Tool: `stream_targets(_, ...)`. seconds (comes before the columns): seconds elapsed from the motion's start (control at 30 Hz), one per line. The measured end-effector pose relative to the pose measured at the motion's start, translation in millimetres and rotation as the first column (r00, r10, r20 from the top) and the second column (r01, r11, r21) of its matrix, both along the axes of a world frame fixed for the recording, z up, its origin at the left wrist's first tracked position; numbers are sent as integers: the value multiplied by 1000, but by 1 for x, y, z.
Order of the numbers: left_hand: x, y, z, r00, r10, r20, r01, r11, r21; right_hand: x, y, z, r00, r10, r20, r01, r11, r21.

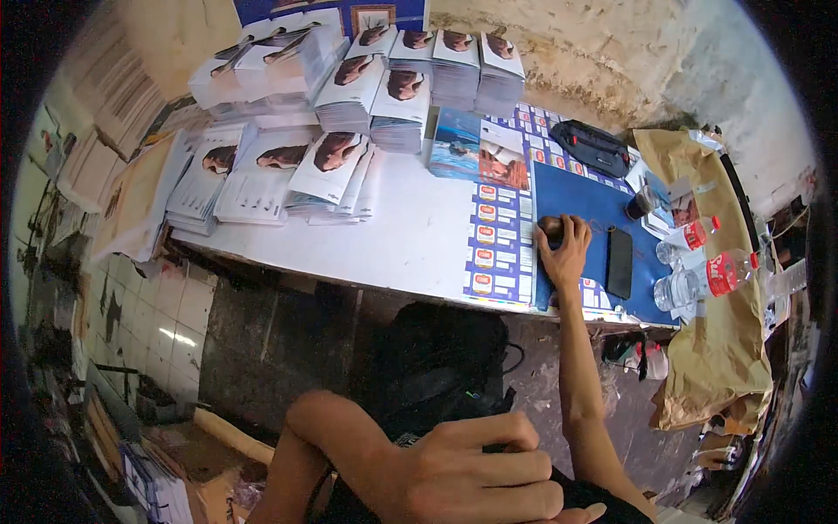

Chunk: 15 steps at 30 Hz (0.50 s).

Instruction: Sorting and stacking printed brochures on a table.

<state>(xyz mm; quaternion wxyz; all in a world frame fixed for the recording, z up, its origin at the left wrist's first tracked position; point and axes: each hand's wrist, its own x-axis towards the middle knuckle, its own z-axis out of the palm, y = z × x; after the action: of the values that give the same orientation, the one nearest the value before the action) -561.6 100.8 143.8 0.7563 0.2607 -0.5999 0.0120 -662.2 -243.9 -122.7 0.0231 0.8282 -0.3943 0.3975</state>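
Observation:
My left hand (484,467) is raised close in front of me at the lower middle, its fingers curled in; what they may hold is hidden. On the right part of the table my right hand (567,251) rests with its fingers around a small brown rounded object (550,225), partly covered by the hand. Beneath it lies a blue sheet (559,188) over printed blue-and-white paper (484,236). Just right of that hand lies a black phone (619,262). A cup of dark drink (642,203) stands farther back.
Stacks of printed booklets (401,113) fill the table's back and left. An open picture sheet (478,148) and a black pouch (592,148) lie behind my right hand. Clear bottles with red labels (729,272) stand at the right, beside brown paper (716,367) hanging over the edge.

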Motion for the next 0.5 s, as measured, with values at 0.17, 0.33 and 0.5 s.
stream_targets(0.17,8,-31,-6,997,-55,55,52,997,57,-4,1,2,1000,-8,5,8,999,41)
stream_targets(0.33,12,-78,-24,998,-65,-9,66,991,117,-3,2,2,999,-9,34,6,994,112)
stream_targets(0.5,23,-118,-43,990,-140,-16,140,970,199,1,5,12,999,-30,37,22,981,195)
